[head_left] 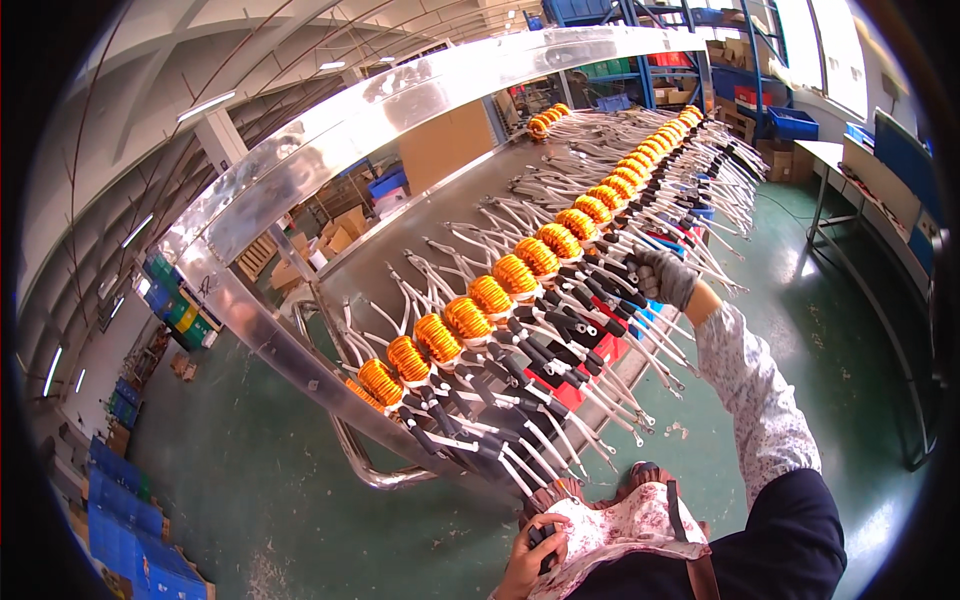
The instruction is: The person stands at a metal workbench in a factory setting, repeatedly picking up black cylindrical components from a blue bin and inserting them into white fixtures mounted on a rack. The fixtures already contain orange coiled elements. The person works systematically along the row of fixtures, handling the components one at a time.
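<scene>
A long row of ring coils (pixel 467 318) wound with orange wire lies along a metal cart (pixel 350 278). White leads (pixel 600 412) with metal lugs stick out on both sides, and those on my side carry black sleeves (pixel 520 372). My right hand (pixel 667 277), in a grey glove, reaches to the sleeved leads midway along the row. Its fingers are curled among them, and what they grip is hidden. Low in front of my body, my left hand (pixel 532 556) is closed round a small black object (pixel 543 536) whose kind I cannot make out.
A shiny metal frame bar (pixel 400 102) arches over the cart's far side. Red and blue bins (pixel 585 372) sit under the leads. To the right stands a workbench (pixel 850 165); blue shelving (pixel 690 60) rises behind. Blue boxes (pixel 135 530) lie on the green floor at lower left.
</scene>
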Demonstrator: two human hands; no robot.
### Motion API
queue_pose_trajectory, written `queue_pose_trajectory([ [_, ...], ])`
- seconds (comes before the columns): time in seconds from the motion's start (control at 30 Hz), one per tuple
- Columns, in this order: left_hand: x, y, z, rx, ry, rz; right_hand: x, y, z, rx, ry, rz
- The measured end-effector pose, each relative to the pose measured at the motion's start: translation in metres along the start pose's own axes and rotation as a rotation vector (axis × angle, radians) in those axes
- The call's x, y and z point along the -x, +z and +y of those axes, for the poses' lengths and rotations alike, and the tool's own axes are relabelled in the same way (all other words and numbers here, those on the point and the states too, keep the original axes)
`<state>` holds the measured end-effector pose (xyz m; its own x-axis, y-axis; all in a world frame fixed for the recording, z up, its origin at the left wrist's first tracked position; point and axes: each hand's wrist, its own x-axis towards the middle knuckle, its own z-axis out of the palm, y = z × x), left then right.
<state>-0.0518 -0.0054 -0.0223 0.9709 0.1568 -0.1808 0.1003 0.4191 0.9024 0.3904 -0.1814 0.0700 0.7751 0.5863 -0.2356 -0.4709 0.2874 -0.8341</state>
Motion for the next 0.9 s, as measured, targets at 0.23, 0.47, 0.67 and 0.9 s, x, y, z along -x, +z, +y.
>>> queue_pose_trajectory([
  [0.23, -0.003, -0.010, -0.018, 0.030, 0.063, -0.002, 0.008, 0.028, 0.008, 1.498, -0.765, 0.588],
  [0.47, -0.005, -0.001, -0.008, 0.025, -0.033, -0.097, -0.023, 0.009, 0.006, 0.206, -0.057, 0.187],
  [0.67, 0.000, -0.013, -0.019, -0.011, -0.049, -0.042, -0.031, -0.009, 0.004, 0.142, -0.001, 0.087],
  [0.9, 0.001, -0.069, -0.077, -0.714, -0.025, 0.166, 0.002, -0.008, 0.014, 0.235, -0.215, 0.090],
])
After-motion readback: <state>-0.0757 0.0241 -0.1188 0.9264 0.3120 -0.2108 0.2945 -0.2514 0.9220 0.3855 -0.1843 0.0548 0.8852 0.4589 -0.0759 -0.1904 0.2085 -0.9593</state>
